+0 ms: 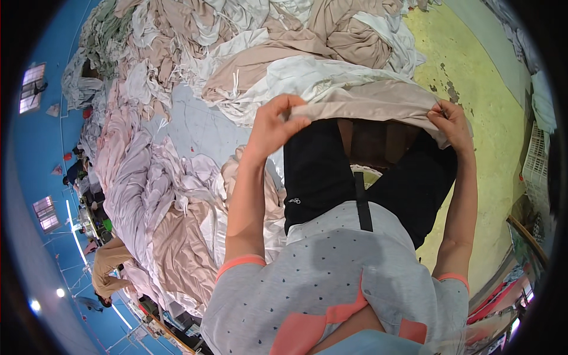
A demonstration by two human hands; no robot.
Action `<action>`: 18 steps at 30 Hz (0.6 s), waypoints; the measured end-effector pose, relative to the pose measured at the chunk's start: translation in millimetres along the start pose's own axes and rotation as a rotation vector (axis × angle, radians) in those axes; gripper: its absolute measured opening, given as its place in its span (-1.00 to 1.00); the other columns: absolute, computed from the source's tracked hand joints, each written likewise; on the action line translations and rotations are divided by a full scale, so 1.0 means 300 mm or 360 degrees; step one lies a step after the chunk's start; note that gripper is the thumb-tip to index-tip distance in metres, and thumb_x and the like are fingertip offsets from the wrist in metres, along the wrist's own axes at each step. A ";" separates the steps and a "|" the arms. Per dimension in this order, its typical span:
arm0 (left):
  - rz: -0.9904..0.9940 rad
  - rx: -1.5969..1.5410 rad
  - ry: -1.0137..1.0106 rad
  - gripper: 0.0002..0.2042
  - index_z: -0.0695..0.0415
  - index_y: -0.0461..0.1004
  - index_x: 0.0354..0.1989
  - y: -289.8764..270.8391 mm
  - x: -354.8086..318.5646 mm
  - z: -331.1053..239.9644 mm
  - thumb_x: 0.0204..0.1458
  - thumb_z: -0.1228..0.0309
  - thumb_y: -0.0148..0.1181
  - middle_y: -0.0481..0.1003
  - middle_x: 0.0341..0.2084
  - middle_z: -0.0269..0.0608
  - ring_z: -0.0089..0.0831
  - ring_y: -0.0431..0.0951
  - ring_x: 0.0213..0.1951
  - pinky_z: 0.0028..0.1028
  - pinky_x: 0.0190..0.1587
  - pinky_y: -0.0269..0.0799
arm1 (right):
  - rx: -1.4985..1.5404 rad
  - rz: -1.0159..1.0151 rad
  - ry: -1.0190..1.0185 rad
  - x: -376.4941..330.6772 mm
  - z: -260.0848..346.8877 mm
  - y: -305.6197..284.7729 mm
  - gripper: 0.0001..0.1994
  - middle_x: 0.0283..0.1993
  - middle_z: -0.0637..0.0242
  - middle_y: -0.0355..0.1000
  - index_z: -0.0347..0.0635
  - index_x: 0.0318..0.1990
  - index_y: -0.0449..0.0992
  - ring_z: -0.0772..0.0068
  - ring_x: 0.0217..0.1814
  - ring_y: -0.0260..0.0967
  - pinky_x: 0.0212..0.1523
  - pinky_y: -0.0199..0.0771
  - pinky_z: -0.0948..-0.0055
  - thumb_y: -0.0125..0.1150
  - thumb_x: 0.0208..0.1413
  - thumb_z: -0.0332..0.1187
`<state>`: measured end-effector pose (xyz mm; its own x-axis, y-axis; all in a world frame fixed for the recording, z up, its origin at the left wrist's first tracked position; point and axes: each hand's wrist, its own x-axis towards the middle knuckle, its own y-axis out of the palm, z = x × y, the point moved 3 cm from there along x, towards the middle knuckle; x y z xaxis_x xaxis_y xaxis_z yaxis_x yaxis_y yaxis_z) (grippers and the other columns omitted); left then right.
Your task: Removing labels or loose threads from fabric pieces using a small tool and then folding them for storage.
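A beige cloth [367, 103] with a white underside is stretched between my two hands, above my knees. My left hand [275, 127] pinches its near edge at the left, thumb and fingers closed on the fabric. At the right end, my right hand [454, 125] grips the same edge, its fingertips closed on the cloth near a corner. The edge runs almost straight between them. Beyond, the cloth runs into a heap of beige and white fabric [302, 44], and I cannot tell where it ends.
To my left lie piles of lilac and beige cloth [177, 231] and pink cloth [115, 127]. A worn yellow-green floor [467, 77] extends at the right. A white plastic crate [535, 160] stands at the far right. A bent-over person in tan [109, 266] is at the far left.
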<state>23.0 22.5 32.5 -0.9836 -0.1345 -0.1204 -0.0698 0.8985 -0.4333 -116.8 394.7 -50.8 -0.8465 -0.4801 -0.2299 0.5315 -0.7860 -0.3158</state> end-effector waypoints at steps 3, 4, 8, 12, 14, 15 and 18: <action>-0.0216 0.0659 0.0426 -0.79 0.15 0.49 -0.42 -0.007 -0.082 0.022 -0.27 0.49 0.38 0.42 -0.58 -0.36 -0.41 0.42 -0.42 -0.37 -0.19 0.25 | -0.0335 -0.0178 -0.0128 0.007 0.000 0.030 -0.87 -0.59 0.62 0.19 -0.22 -0.49 0.38 0.77 -0.51 0.06 -0.50 0.05 0.66 0.21 -0.01 -0.45; -0.0269 0.0708 0.0527 -0.76 0.14 0.50 -0.40 0.001 -0.102 0.026 -0.32 0.52 0.37 0.38 -0.60 -0.27 -0.29 0.38 -0.42 -0.37 -0.19 0.22 | -0.0404 -0.0219 -0.0124 0.010 0.010 0.041 -0.87 -0.60 0.56 0.19 -0.23 -0.48 0.37 0.73 -0.52 0.07 -0.50 0.07 0.63 0.22 -0.03 -0.44; -0.0422 0.0943 0.0620 -0.83 0.11 0.48 -0.47 0.021 -0.169 0.034 -0.28 0.55 0.33 0.41 -0.58 -0.30 -0.28 0.41 -0.39 -0.31 -0.16 0.23 | -0.0610 -0.0313 -0.0089 0.022 0.044 0.072 -0.87 -0.61 0.51 0.19 -0.22 -0.47 0.38 0.69 -0.53 0.07 -0.51 0.09 0.59 0.23 -0.05 -0.43; -0.0503 0.0654 0.0549 -0.85 0.13 0.48 -0.46 0.017 -0.210 0.100 -0.25 0.58 0.30 0.43 -0.56 -0.26 -0.27 0.43 -0.41 -0.34 -0.23 0.26 | -0.0614 -0.0431 -0.0057 0.040 0.034 0.062 -0.86 -0.61 0.43 0.22 -0.23 -0.45 0.39 0.62 -0.54 0.11 -0.49 0.14 0.53 0.23 -0.06 -0.39; -0.0526 0.0616 0.0543 -0.88 0.18 0.50 -0.43 0.002 -0.215 0.110 -0.17 0.63 0.25 0.46 -0.54 -0.23 -0.35 0.45 -0.45 -0.44 -0.33 0.32 | -0.0648 -0.0457 -0.0030 0.056 0.046 0.064 -0.85 -0.61 0.38 0.25 -0.24 -0.42 0.42 0.56 -0.54 0.16 -0.47 0.18 0.50 0.23 -0.06 -0.37; -0.0519 0.0602 0.0547 -0.88 0.18 0.50 -0.43 0.000 -0.217 0.111 -0.17 0.63 0.25 0.46 -0.54 -0.23 -0.35 0.45 -0.45 -0.44 -0.33 0.32 | -0.0511 -0.0410 -0.0033 0.063 0.048 0.067 -0.86 -0.60 0.41 0.26 -0.24 -0.41 0.43 0.61 -0.52 0.15 -0.47 0.17 0.52 0.23 -0.05 -0.39; -0.0579 0.0419 0.0541 -0.93 0.26 0.48 -0.43 -0.019 -0.221 0.104 -0.11 0.66 0.19 0.45 -0.55 -0.20 -0.47 0.44 -0.45 -0.57 -0.39 0.32 | -0.0104 -0.0310 -0.0119 0.077 0.060 0.067 -0.89 -0.57 0.51 0.26 -0.25 -0.40 0.45 0.69 -0.50 0.12 -0.46 0.14 0.59 0.22 -0.01 -0.42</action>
<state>93.9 13.2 15.0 -0.9053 -0.2348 0.3539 -0.4133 0.6790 -0.6068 -126.3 360.7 -46.0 -0.9320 -0.3511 -0.0903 0.3563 -0.8410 -0.4071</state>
